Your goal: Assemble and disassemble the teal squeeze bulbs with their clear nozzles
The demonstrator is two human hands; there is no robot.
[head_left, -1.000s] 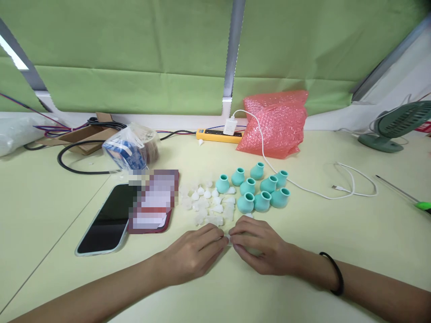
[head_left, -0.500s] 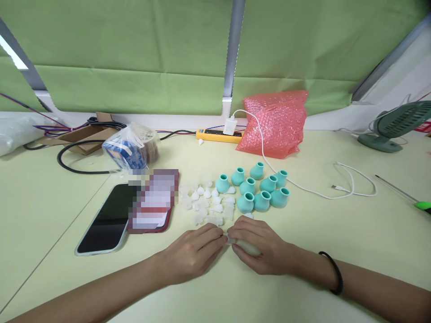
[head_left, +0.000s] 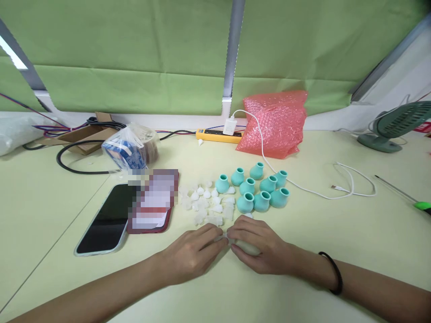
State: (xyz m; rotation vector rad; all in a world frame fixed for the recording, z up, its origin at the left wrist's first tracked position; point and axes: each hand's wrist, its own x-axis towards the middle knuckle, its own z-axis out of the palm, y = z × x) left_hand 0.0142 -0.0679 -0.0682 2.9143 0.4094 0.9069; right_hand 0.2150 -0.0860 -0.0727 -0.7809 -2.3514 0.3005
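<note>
My left hand (head_left: 193, 254) and my right hand (head_left: 261, 246) meet at the near middle of the pale green table (head_left: 336, 233). Their fingertips pinch a small white translucent piece (head_left: 226, 237) between them. Under my right hand's fingers lies a pale rounded part (head_left: 248, 247). Just beyond the hands lies a scatter of several small white pieces (head_left: 207, 204). To its right stand several teal rubber caps (head_left: 257, 188), openings up. A black band sits on my right wrist (head_left: 333, 272).
A phone (head_left: 106, 220) and a dark red wallet (head_left: 156, 202) lie at the left. Behind are a bagged blue box (head_left: 129, 150), a cardboard piece, black cables, a yellow power strip (head_left: 218, 134), pink bubble wrap (head_left: 274, 123), a white charging cable (head_left: 336, 188) and a green fan (head_left: 393, 125).
The hands have stayed together and shifted only slightly; the pale rounded part now shows more under my right fingers than one second ago.
</note>
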